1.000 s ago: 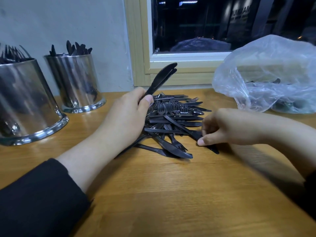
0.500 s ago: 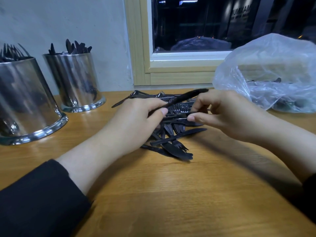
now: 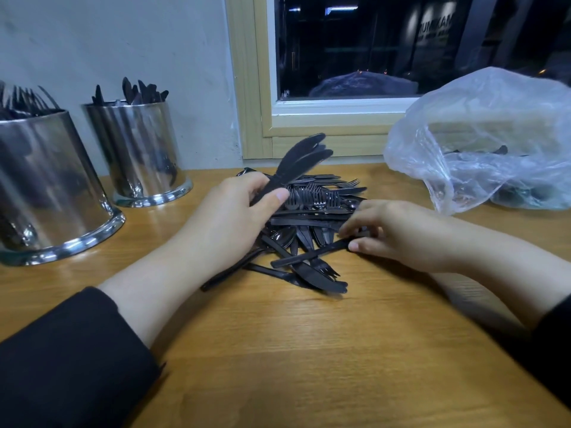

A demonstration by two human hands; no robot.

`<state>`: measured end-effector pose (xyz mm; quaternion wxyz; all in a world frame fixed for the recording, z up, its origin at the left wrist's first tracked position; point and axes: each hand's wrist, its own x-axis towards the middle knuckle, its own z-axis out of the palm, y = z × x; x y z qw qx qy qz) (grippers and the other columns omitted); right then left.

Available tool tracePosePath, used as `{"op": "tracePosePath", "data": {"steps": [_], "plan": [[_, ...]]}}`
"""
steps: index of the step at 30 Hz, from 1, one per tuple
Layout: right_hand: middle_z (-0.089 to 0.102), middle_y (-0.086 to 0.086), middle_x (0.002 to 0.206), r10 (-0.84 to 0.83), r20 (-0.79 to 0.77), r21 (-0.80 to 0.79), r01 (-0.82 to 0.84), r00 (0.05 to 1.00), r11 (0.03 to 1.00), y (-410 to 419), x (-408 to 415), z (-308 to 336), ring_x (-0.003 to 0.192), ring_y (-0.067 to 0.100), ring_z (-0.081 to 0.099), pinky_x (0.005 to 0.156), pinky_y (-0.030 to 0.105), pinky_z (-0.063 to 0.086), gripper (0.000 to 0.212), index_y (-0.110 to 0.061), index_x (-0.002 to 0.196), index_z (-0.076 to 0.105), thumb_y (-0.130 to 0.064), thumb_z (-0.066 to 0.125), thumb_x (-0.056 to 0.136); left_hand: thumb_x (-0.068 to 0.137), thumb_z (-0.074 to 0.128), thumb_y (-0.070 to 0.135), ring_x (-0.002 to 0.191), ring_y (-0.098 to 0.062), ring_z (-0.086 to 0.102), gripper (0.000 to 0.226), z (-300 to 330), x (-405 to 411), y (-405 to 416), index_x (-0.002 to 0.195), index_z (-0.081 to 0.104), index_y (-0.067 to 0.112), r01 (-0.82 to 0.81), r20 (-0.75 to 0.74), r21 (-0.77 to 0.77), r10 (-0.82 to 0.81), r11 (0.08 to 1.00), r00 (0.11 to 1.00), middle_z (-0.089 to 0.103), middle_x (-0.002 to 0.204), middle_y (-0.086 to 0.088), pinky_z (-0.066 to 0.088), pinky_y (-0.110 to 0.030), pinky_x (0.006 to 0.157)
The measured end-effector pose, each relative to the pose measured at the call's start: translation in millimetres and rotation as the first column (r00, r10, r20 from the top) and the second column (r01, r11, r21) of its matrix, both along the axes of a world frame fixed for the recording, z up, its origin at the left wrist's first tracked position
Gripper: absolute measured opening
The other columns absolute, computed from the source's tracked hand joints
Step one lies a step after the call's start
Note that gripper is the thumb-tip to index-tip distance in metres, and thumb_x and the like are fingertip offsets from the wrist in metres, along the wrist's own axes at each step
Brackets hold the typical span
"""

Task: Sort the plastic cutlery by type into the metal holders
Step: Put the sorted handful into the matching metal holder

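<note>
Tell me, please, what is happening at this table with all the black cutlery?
A person is sorting a pile of black plastic cutlery on a wooden table. The left hand grips a bunch of knives, blades up. The right hand pinches another knife in the pile. Two metal holders stand at the left: the near holder has forks, the far holder knives.

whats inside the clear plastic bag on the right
Through the clear plastic bag a few dark pieces show, apparently more black cutlery. The crumpled film blurs them, so type and count stay hidden.
</note>
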<state>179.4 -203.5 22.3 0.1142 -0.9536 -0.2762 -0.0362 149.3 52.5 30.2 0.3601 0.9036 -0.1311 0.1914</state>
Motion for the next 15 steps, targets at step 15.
{"op": "tracePosePath", "data": {"steps": [15], "plan": [[0.065, -0.017, 0.074, 0.026, 0.011, 0.26, -0.028, 1.0, 0.965, 9, -10, 3, 0.066, -0.001, 0.054, 0.063, 0.013, 0.039, 0.013, -0.029, 0.081, 0.064, -0.027, 0.076, 0.087, 0.101, 0.057, 0.04, 0.052, 0.001, 0.05, 0.033, 3, -3, 0, 0.074, 0.063, 0.021, 0.042, 0.024, 0.026, -0.042, 0.999, 0.999, 0.061, 0.059, 0.017, 0.034, -0.017, 0.051]]}}
